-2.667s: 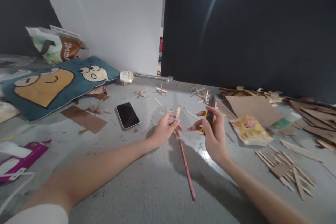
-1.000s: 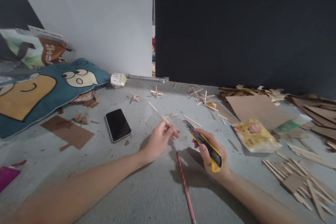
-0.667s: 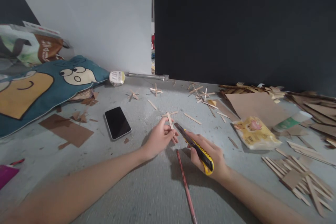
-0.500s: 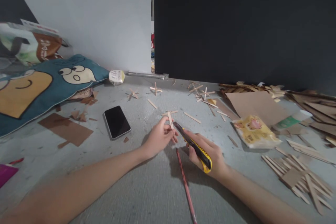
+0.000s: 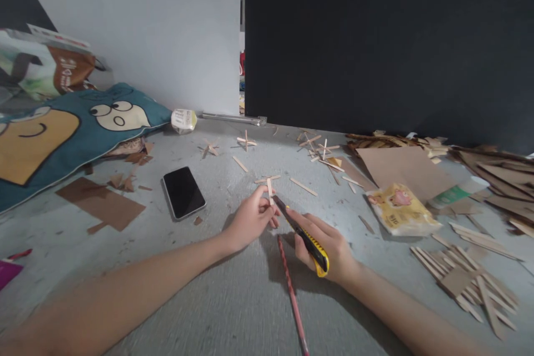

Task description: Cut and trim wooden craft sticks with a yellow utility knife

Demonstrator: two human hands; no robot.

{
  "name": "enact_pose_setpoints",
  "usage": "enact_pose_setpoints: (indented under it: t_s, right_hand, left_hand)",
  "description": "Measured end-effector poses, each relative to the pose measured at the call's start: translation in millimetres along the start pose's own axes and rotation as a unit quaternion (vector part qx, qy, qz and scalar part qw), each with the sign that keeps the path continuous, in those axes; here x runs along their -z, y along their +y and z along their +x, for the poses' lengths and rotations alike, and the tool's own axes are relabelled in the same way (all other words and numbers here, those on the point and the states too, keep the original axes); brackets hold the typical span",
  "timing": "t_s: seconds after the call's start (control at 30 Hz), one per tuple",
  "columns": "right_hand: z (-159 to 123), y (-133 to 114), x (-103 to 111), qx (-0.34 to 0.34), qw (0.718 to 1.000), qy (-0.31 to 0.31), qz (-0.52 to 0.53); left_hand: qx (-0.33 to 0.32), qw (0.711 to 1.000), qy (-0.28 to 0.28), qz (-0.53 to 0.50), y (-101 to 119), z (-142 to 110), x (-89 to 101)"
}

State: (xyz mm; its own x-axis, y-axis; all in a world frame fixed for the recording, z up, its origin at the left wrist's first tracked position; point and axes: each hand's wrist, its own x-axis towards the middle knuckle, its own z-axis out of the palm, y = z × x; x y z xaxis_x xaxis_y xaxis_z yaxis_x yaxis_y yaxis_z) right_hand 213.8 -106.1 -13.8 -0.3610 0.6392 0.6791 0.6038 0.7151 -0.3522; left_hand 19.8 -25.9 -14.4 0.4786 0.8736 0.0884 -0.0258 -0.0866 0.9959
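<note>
My left hand (image 5: 253, 216) pinches a short wooden craft stick (image 5: 270, 191), which points up and away from me. In my right hand (image 5: 327, 245) is a yellow and black utility knife (image 5: 311, 243), gripped with the forefinger along its body. Its dark blade (image 5: 279, 203) reaches the right side of the stick, at or very near the wood; I cannot tell whether it touches. Below the hands lies a pink twisted pencil (image 5: 292, 295). Just beyond them, another craft stick (image 5: 303, 186) lies flat on the grey surface (image 5: 200, 300).
A phone (image 5: 183, 192) and brown cardboard (image 5: 100, 204) lie left, before a blue cushion (image 5: 120, 136). Small crossed-stick pieces (image 5: 246, 142) stand farther back. On the right are a yellow tissue pack (image 5: 403, 208), a glue tube (image 5: 456, 193), a pile of craft sticks (image 5: 467, 278) and cardboard scraps (image 5: 500, 178).
The view has shifted slightly, so most things sit a little farther left. The knife blade stays beside the stick, and both hands keep their grips.
</note>
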Motion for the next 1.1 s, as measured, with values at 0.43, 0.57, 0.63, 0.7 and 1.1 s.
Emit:
enact_pose_setpoints:
  t_s: [0.43,0.57,0.63,0.7,1.1]
  right_hand:
    - [12,-9,7,0.092,0.991,-0.046,-0.089]
    - [15,-13,10,0.086,0.991,-0.037,-0.092]
    - [16,-16,12,0.071,0.994,-0.03,-0.083]
    - [16,-19,14,0.045,0.997,-0.022,-0.059]
    - [14,-25,-1,0.083,0.987,-0.041,-0.132]
  left_hand:
    - [0.012,0.999,-0.005,0.039,-2,-1,-2.6]
    - [-0.012,0.995,-0.01,0.095,-2,-3,-2.2]
    - [-0.02,0.992,-0.013,0.123,-1,-4,-1.6]
    - [-0.027,0.989,-0.017,0.144,1,-5,-1.3]
    - [-0.015,0.998,-0.01,0.067,2,-3,-2.2]
